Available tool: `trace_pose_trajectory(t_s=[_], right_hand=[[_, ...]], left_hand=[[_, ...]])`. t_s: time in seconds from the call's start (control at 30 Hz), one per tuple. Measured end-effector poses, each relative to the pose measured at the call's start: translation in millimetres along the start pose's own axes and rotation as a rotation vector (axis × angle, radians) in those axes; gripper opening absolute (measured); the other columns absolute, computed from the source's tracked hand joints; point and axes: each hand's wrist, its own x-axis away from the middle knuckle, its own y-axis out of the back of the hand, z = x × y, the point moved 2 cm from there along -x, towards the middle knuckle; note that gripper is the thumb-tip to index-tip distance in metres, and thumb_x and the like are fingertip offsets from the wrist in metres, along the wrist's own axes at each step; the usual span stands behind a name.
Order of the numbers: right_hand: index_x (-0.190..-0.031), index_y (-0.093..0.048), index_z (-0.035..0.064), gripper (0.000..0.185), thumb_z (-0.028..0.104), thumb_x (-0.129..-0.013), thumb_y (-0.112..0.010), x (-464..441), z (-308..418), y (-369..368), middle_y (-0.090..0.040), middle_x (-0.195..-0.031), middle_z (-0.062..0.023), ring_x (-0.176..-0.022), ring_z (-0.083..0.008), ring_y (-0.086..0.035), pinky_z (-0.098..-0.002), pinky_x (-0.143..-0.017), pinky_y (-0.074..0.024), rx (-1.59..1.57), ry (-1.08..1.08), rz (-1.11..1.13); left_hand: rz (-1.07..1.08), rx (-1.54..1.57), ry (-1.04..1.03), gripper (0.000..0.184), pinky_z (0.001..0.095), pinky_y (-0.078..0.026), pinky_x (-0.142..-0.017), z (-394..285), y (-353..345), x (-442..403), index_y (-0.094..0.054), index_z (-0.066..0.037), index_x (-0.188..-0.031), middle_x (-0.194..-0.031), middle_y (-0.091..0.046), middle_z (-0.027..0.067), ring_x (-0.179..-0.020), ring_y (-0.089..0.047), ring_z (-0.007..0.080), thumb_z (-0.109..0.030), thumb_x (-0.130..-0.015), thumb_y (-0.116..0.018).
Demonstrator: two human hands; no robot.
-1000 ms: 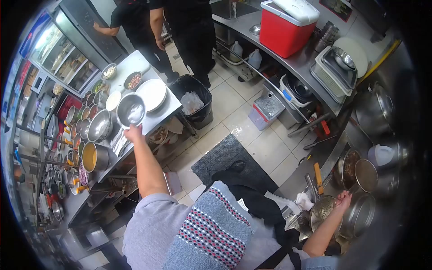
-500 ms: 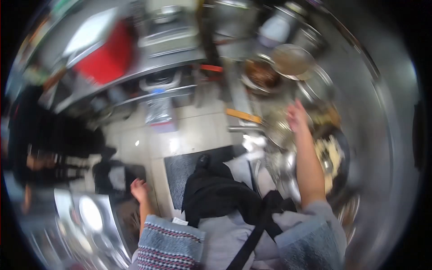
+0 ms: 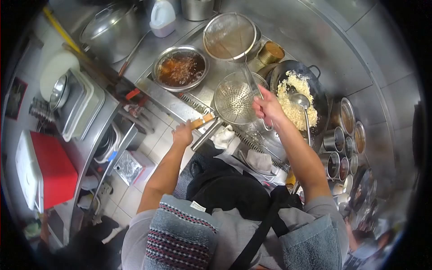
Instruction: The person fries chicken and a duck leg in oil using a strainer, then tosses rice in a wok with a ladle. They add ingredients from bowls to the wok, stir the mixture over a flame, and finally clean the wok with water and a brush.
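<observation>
My left hand is closed round the wooden handle of the perforated strainer, left of the stove. My right hand grips the metal handle of a fine mesh strainer, which is held out over the counter behind the perforated one. Just right of my right hand, a black wok holds pale rice-like food with a metal ladle resting in it. A steel bowl of dark, bubbly liquid stands left of the strainers.
A brass-coloured can stands behind the wok. Several metal containers are at the right. White cloths lie on the stove's front edge. At the left are a red cooler and stacked trays. Parts of other people show at both lower edges.
The view has swung right from the prep table to the stove. My left hand has let go of the metal bowl and taken the wooden handle. My right hand now grips the mesh strainer.
</observation>
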Motion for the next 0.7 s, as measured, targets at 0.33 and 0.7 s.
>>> trace_pose_trajectory(t_s=[0.33, 0.7], right_hand=[[-0.149, -0.027, 0.0166, 0.056, 0.007, -0.097, -0.047, 64.3, 39.9, -20.6, -0.041, -0.062, -0.0001, -0.046, -0.0083, -0.034, -0.0219, -0.039, -0.0302, -0.097, 0.116, 0.03], [-0.148, -0.025, 0.0164, 0.057, 0.018, -0.098, -0.052, -80.8, -113.0, -86.0, -0.051, -0.069, -0.0042, -0.049, -0.0121, -0.045, -0.0247, -0.041, -0.0363, -0.336, -0.284, 0.12]], left_hand=[[-0.045, 0.115, -0.098, 0.03, 0.0503, -0.052, -0.075, 45.0, 113.6, 22.2, -0.06, -0.016, -0.108, -0.085, -0.068, 0.0201, -0.083, -0.066, 0.0391, -0.024, -0.08, -0.06], [-0.154, 0.075, 0.34, 0.057, 0.0482, -0.049, -0.087, 107.4, 109.9, -63.0, -0.054, -0.012, -0.122, -0.109, -0.064, 0.0207, -0.104, -0.062, 0.0378, -0.036, -0.074, -0.073]])
